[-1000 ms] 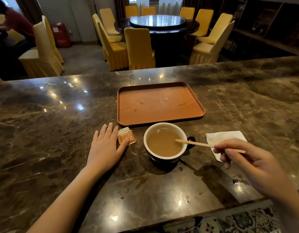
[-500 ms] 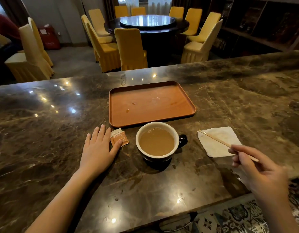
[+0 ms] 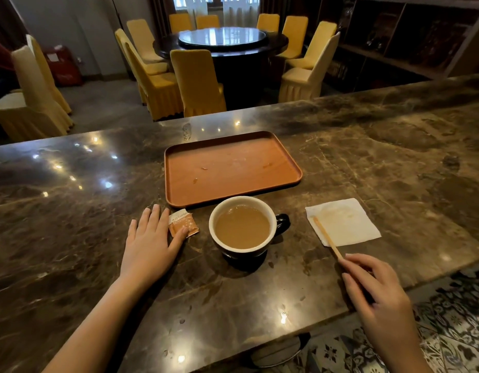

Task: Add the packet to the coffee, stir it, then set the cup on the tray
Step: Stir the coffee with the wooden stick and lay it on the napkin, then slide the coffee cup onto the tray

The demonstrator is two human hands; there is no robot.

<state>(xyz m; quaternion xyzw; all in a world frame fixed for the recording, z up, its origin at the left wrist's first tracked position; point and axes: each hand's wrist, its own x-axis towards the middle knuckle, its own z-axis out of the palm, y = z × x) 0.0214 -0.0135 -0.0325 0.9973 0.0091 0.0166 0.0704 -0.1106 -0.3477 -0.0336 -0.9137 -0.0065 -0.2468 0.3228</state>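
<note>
A dark cup [image 3: 243,254] with a white inside holds milky coffee and stands on the marble counter just in front of the brown tray [image 3: 184,195], its handle to the right. A torn orange packet [image 3: 183,223] lies left of the cup. My left hand [image 3: 149,246] rests flat on the counter, fingers apart, its thumb touching the packet. My right hand [image 3: 373,286] pinches the near end of a wooden stir stick [image 3: 327,236]. The stick's far end lies on a white napkin [image 3: 346,220] right of the cup.
The tray carries only a few small stains. The counter's near edge runs just under my right hand, with patterned floor tiles [image 3: 448,332] below. Behind the counter stand yellow-covered chairs [image 3: 198,82] around a round dark table [image 3: 222,41].
My right hand has lifted the stir stick out of the coffee, carried it right and lowered its tip onto the napkin. The left hand, packet and cup have stayed put.
</note>
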